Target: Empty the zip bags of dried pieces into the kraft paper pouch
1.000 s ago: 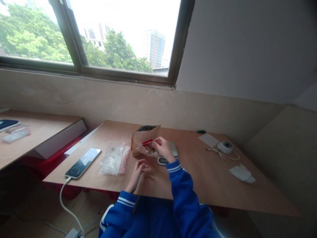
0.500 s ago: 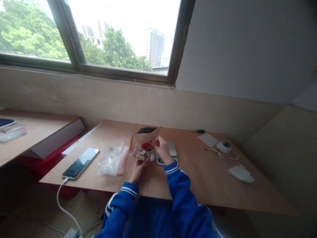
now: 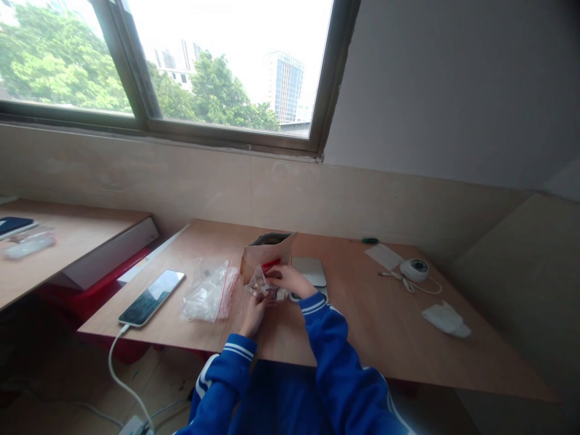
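A small clear zip bag (image 3: 265,286) with a red seal strip and light lumps inside is held between both hands over the wooden table (image 3: 362,326). My left hand (image 3: 255,313) grips it from below. My right hand (image 3: 290,280) is closed on its top by the red strip. Just behind stands an open brown paper bag (image 3: 265,254). A small grey scale (image 3: 310,275) lies right behind my right hand.
A pile of empty clear zip bags (image 3: 209,290) and a phone (image 3: 151,297) on a white cable lie to the left. At the right are a white round device (image 3: 414,269) with its cord, a paper slip (image 3: 383,255) and a crumpled tissue (image 3: 446,320). A second table (image 3: 67,241) stands at far left.
My left hand rose from the table edge and took the small bag from below. My right hand came down onto the bag's top, which now sits lower and nearer me.
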Demonstrator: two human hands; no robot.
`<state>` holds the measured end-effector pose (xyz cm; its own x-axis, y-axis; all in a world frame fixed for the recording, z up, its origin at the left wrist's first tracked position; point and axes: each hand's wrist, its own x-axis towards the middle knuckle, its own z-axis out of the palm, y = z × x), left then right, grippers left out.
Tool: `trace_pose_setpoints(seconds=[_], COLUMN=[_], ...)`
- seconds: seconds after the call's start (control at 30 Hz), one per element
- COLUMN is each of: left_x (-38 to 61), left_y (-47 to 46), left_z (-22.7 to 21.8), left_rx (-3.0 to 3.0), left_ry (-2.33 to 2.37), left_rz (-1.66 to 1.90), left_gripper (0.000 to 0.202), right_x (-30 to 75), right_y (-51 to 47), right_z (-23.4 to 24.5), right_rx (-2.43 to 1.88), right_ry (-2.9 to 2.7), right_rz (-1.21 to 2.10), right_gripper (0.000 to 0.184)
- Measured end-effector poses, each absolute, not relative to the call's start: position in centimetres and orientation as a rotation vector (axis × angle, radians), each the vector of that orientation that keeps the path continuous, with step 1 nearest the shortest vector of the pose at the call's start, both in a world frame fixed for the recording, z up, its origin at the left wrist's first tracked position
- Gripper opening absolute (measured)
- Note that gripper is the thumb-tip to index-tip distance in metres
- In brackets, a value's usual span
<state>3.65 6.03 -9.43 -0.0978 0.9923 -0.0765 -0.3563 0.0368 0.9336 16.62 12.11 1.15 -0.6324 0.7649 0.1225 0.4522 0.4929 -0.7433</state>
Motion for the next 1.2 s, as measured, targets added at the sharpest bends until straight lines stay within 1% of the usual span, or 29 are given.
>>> trace_pose_setpoints(seconds=[0.17,0.3,0.5,0.77,0.87,0.97,1.07,1.2], left_x=[3.5,3.6,3.7,3.4,3.4,3.5,3.6,3.6], left_y=[6.1,6.1,6.1,6.1,6.0,5.9,5.8,5.7], left_z=[-9.7,-10.0,-10.4,-10.3,-10.0,-9.7,-9.4,-9.1], left_rx=[0.881,0.936,1.021,1.051,1.006,0.937,0.917,0.916], left_ry=[1.047,1.070,1.106,1.148,1.115,1.100,1.094,1.100], left_rz=[1.375,1.383,1.374,1.307,1.319,1.370,1.379,1.353], left_gripper=[0.052,0.048,0.048,0.044,0.044,0.048,0.047,0.041], right_x=[16.6,16.3,16.1,17.0,17.5,18.0,18.4,18.5], right_y=[12.6,12.7,12.9,13.1,12.7,11.7,10.7,10.1], right_z=[0.1,0.2,0.3,0.6,1.9,3.9,6.6,9.9], right_rx=[-0.983,-0.978,-0.924,-0.874,-0.960,-1.006,-0.945,-0.736], right_ry=[-2.271,-2.325,-2.404,-2.275,-2.215,-2.163,-2.127,-1.944], right_rz=[1.100,1.095,0.997,1.200,1.155,1.013,0.904,0.861], right_gripper=[0.027,0.028,0.018,0.016,0.018,0.021,0.020,0.019])
